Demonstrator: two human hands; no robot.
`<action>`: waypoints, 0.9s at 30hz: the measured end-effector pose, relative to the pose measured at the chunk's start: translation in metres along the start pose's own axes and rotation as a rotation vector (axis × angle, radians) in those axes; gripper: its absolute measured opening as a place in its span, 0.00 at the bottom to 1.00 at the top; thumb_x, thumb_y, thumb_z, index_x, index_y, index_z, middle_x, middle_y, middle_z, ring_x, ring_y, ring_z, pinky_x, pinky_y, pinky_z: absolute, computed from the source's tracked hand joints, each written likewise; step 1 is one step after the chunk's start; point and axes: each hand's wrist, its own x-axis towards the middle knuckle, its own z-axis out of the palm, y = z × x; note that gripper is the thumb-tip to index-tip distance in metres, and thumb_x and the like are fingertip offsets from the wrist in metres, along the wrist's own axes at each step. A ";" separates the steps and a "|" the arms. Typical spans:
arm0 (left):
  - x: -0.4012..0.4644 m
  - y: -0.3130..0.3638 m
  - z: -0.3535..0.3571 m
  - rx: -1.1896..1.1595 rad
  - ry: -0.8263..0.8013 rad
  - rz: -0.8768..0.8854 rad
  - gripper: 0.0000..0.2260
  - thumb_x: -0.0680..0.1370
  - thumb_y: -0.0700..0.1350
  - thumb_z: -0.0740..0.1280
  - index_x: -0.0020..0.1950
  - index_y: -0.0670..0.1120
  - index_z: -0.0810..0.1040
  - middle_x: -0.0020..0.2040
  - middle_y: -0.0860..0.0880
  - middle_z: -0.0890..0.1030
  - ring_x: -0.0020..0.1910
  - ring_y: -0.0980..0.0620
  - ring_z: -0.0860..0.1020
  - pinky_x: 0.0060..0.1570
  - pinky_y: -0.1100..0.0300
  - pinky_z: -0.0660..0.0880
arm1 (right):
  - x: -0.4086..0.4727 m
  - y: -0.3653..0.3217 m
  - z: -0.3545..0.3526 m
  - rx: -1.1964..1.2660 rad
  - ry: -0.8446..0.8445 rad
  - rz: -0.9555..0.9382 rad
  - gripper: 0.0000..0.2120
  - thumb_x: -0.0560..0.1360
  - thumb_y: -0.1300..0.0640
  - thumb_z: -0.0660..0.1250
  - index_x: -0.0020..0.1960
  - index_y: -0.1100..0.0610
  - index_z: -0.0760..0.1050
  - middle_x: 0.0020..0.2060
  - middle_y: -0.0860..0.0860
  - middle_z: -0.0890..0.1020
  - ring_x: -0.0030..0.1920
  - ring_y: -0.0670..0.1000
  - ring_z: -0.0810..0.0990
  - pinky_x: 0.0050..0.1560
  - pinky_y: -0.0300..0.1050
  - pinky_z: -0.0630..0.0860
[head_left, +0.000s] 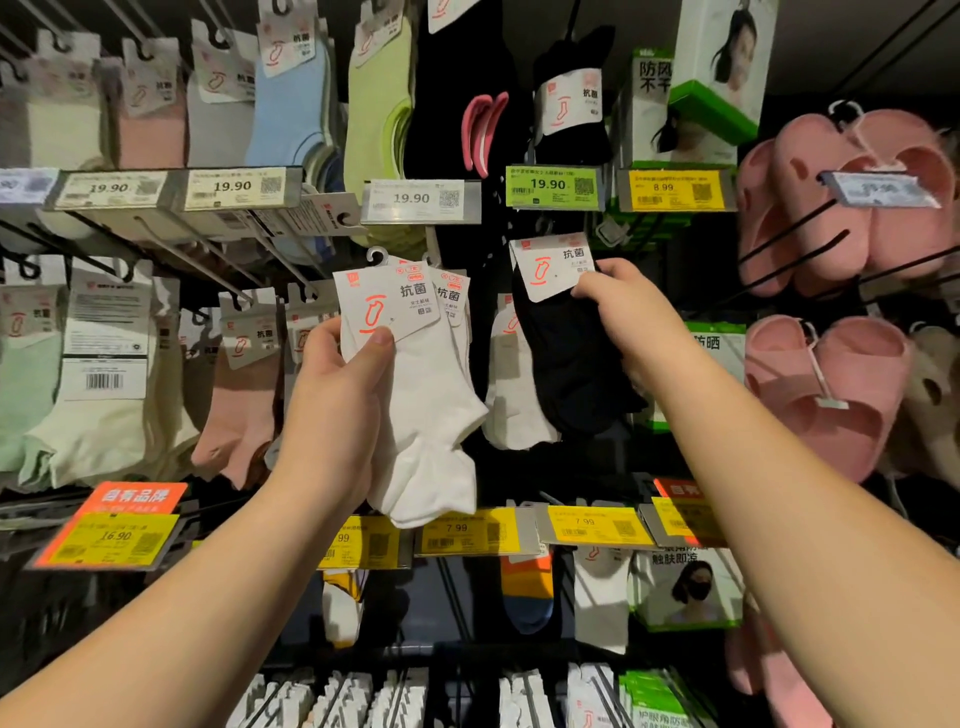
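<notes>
Step in hand looks like taking the black socks (566, 364) off their peg, or hanging them back; cannot tell which, as the peg is hidden behind the pack. To do it well, keep the card header (548, 265) level and slide it straight along the peg without twisting. Right hand (618, 306): grip closed, fingers curled round the pack's top edge, just beside the header. Left hand (337, 395): grip closed, thumb pinching the white socks (431, 415) at their header, held left of the black pack, above the yellow price tags (457, 530).

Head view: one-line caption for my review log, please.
Comparing socks in a shop: the left hand grips carded white socks while the right hand holds black socks by their card label.
</notes>
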 end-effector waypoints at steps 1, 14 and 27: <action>-0.001 0.000 0.000 -0.001 -0.001 0.001 0.13 0.83 0.39 0.62 0.69 0.44 0.69 0.58 0.48 0.84 0.57 0.51 0.83 0.61 0.51 0.79 | -0.001 0.003 -0.001 0.014 0.025 -0.005 0.13 0.74 0.55 0.64 0.57 0.48 0.75 0.51 0.48 0.84 0.52 0.50 0.83 0.57 0.56 0.79; 0.001 -0.004 -0.001 0.051 -0.009 0.006 0.10 0.83 0.40 0.63 0.64 0.46 0.71 0.57 0.49 0.84 0.56 0.50 0.83 0.57 0.52 0.80 | 0.013 0.021 0.015 -0.176 0.002 -0.030 0.23 0.78 0.55 0.62 0.72 0.47 0.68 0.56 0.45 0.80 0.49 0.46 0.78 0.45 0.42 0.73; 0.004 -0.015 0.006 0.039 -0.032 -0.025 0.06 0.83 0.39 0.63 0.58 0.49 0.73 0.54 0.50 0.85 0.54 0.50 0.84 0.53 0.54 0.81 | 0.024 0.057 0.032 -0.485 -0.102 0.092 0.28 0.79 0.51 0.63 0.77 0.53 0.61 0.66 0.56 0.76 0.58 0.56 0.76 0.57 0.49 0.75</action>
